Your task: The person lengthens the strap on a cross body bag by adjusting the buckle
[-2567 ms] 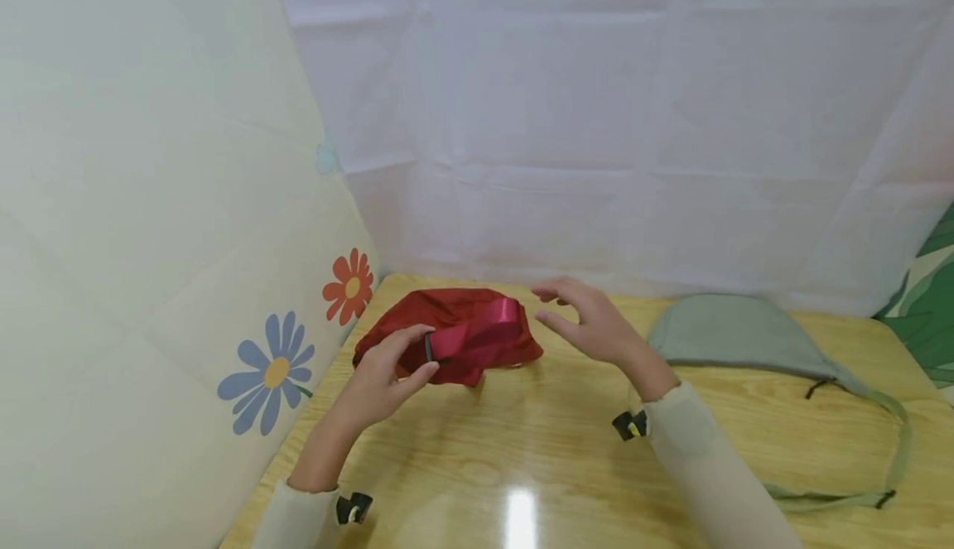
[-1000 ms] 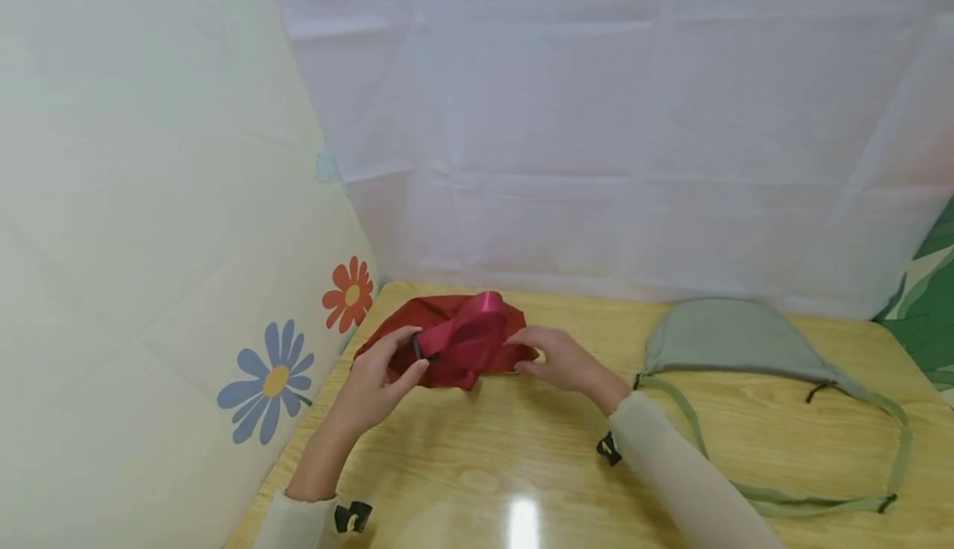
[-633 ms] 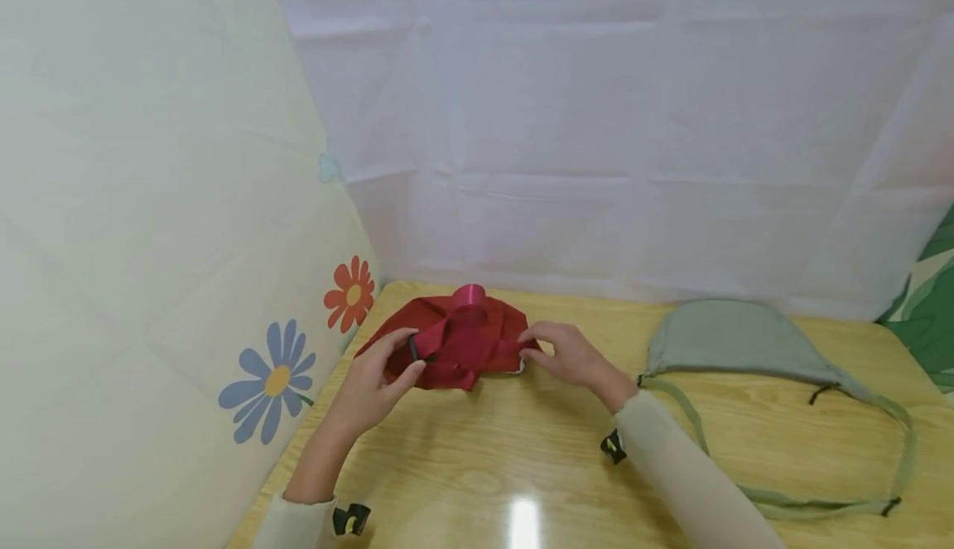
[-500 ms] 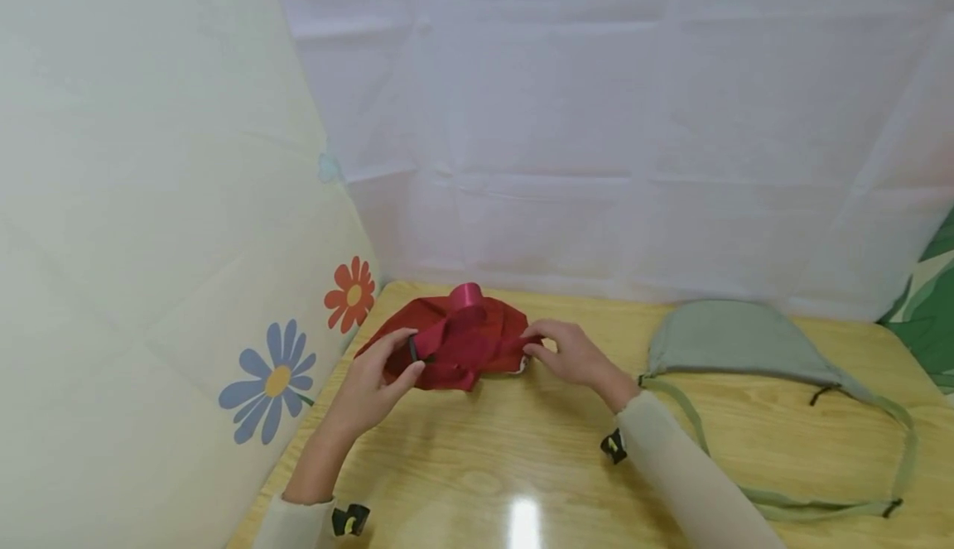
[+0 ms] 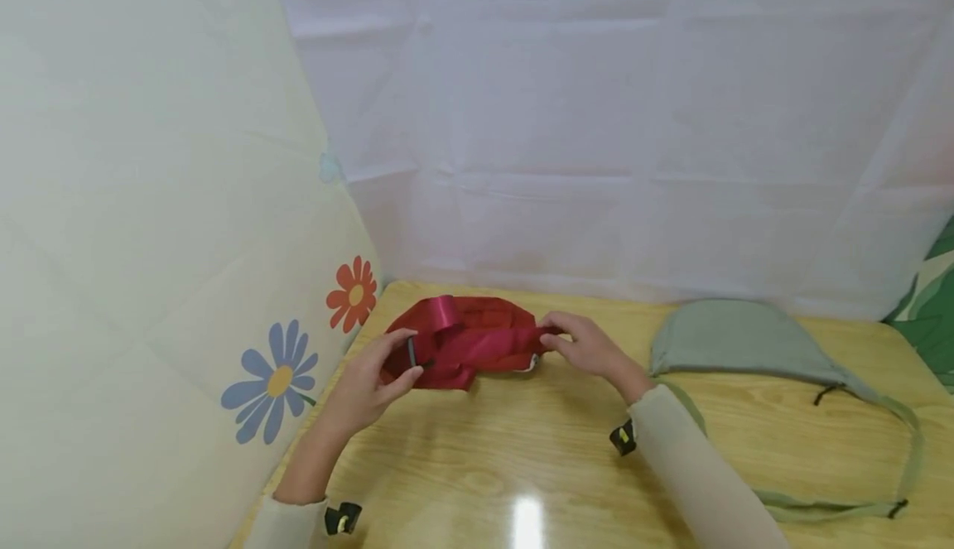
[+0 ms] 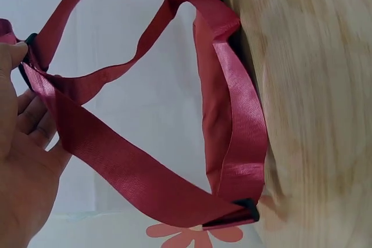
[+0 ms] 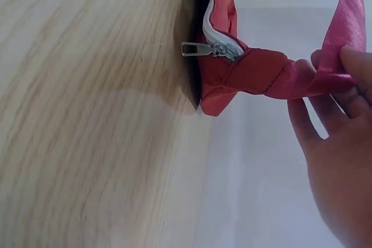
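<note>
The bag [image 5: 488,315] is a plain deep red, its strap [image 6: 128,169] a glossier magenta-crimson with black buckles [image 6: 249,209], its zip tape [image 7: 207,24] white and the zip pull [image 7: 197,49] silver. The second bag [image 5: 734,340] is solid grey-green, with a slightly yellower green belt [image 5: 911,458] and black fittings. Honey-yellow wood grain streaks the table [image 5: 477,470]. The back sheet [image 5: 537,118] is pale lavender-white; the cream side sheet [image 5: 134,201] carries a blue flower [image 5: 253,363] and an orange-red flower [image 5: 343,296], both yellow-centred. Green leaf shapes [image 5: 937,321] pattern the right edge. The sleeves [image 5: 696,466] are plain beige.
</note>
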The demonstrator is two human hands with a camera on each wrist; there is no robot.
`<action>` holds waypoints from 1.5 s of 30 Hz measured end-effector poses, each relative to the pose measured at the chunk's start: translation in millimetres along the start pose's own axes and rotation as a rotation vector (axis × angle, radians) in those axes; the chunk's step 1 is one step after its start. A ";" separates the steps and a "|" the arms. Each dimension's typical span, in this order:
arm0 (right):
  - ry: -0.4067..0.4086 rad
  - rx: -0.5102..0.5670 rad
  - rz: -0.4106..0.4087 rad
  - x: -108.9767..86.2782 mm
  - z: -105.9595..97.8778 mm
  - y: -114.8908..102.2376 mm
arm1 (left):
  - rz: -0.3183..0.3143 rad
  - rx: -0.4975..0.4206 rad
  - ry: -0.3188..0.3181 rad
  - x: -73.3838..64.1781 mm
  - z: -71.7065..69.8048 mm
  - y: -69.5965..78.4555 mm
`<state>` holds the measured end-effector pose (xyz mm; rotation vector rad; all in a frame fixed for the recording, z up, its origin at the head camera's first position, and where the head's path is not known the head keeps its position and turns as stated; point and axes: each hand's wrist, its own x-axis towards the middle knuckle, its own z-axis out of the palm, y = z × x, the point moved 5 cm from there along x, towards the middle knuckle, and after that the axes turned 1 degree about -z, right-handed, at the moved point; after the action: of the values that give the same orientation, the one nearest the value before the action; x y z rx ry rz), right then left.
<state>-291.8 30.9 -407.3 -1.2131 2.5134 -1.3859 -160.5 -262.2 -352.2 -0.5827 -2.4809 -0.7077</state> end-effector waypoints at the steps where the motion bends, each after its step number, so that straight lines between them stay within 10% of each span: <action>1: 0.000 0.000 0.008 -0.4 -1.8 1.7 | 0.010 0.012 -0.004 -0.1 -1.8 -0.3; 26: 0.093 0.053 0.308 -9.1 -32.1 42.9 | 0.093 0.008 0.054 -2.7 -34.5 -9.0; 45: -0.164 -0.149 0.039 -4.9 -1.9 -10.7 | 0.163 -0.105 0.095 12.9 -22.5 5.7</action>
<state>-282.5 32.2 -400.0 -1.2374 2.5487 -1.0596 -160.2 -267.4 -326.1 -0.7632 -2.2894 -0.7860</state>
